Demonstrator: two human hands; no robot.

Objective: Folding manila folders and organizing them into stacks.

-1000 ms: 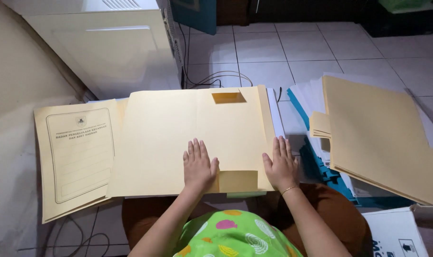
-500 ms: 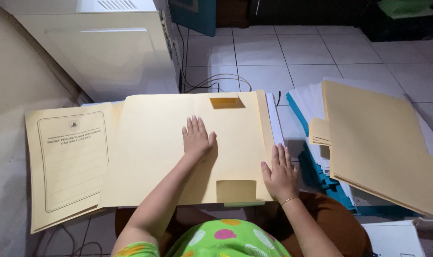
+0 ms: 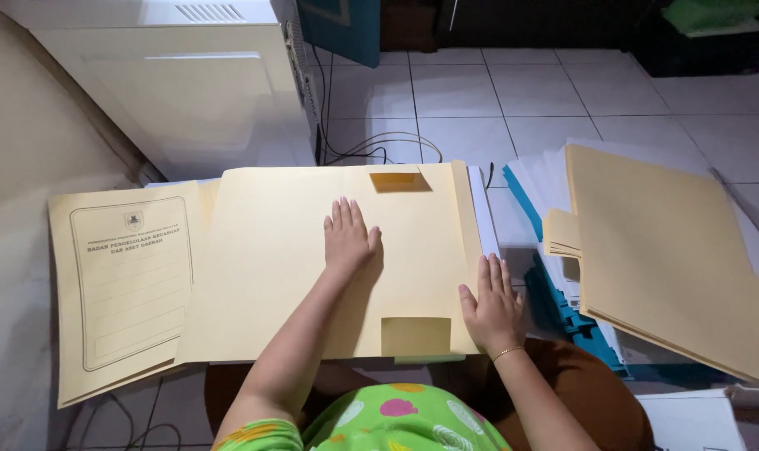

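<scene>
A person in a green patterned top [image 3: 379, 426] sits on a tiled floor [image 3: 521, 92], both palms laid flat and open on a manila folder [image 3: 279, 267] spread across the lap. The right hand [image 3: 492, 305], fingers together and wearing a thin bracelet, presses the folder's right edge at about 4 o'clock from its centre, half on the flap and half off it. The left hand [image 3: 348, 238], fingers slightly spread, rests near the middle of the inner face, gripping nothing. A small folded tab [image 3: 415, 336] sits at the folder's near edge at 6 o'clock, and another tab [image 3: 400, 180] at the far edge at 12 o'clock. The printed front cover [image 3: 125, 284] lies opened out at 9 o'clock. By the look of it, the folder is already laid open and flattened, with its flaps folded in; no papers are seen inside yet. At 3 o'clock, a stack of further manila folders [image 3: 663, 250] rests on white sheets and teal covers [image 3: 526, 196]. Farther off, at 11 o'clock, stands a white cabinet [image 3: 187, 92], with dark cables [image 3: 379, 146] trailing over the tiles.
</scene>
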